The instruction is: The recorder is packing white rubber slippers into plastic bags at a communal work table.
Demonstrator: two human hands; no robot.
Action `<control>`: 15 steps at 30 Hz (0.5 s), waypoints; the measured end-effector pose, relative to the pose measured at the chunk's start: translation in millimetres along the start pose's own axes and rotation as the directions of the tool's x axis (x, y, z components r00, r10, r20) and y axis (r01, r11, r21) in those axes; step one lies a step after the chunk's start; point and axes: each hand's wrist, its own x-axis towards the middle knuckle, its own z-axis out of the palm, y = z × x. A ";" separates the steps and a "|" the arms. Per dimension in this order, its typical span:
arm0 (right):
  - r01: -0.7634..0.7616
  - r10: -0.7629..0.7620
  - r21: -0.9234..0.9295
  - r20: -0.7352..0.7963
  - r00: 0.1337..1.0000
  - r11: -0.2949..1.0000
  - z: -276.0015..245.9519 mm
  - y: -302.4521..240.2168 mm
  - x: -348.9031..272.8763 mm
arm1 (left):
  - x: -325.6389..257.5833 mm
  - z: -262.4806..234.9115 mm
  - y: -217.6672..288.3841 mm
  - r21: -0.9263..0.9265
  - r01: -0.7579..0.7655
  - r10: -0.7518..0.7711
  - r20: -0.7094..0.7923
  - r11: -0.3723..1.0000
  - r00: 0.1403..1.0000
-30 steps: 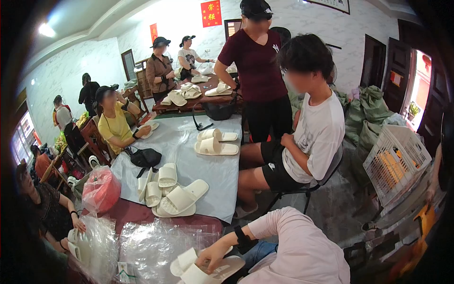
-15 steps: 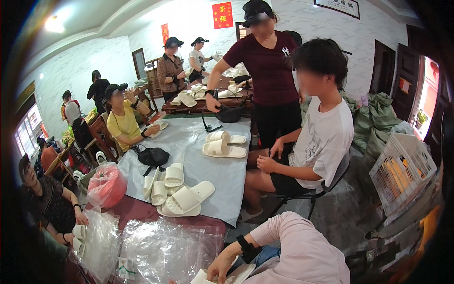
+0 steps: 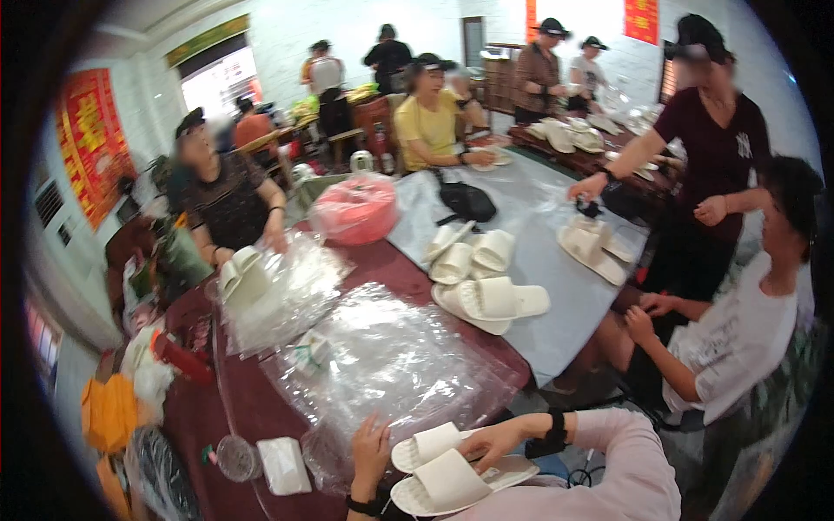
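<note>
At the lower edge, my right hand (image 3: 499, 440) reaches from a pink sleeve with a black wristband. Its fingers curl over the inner side of a cream slipper (image 3: 452, 480), gripping it by the strap; the fingertips are partly hidden. A matching slipper (image 3: 427, 445) lies close against it. My left hand (image 3: 371, 450) is left of the pair, fingers stretched out and holding nothing, beside a spread of clear plastic bags (image 3: 391, 347). Further off, several cream slippers (image 3: 497, 298) are heaped on the grey sheet (image 3: 556, 339).
A person at far left holds cream slippers (image 3: 243, 276) over plastic bags. A pink roll in plastic (image 3: 354, 208) and a black pouch (image 3: 469, 201) lie beyond. White packet (image 3: 283, 465) and round clear dish (image 3: 237, 458) are at left. Another person sits at right (image 3: 730, 321).
The view has swung left and down, bringing my left hand and more of the maroon table into sight. My right hand remains at the slippers. The standing person's hand is now near the far pair.
</note>
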 end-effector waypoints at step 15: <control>-0.075 -0.269 -0.901 -0.205 0.941 0.427 -17.7 -22.9 2.4 | 1.5 -16.1 19.3 -0.552 0.357 -0.395 0.054 0.753 0.917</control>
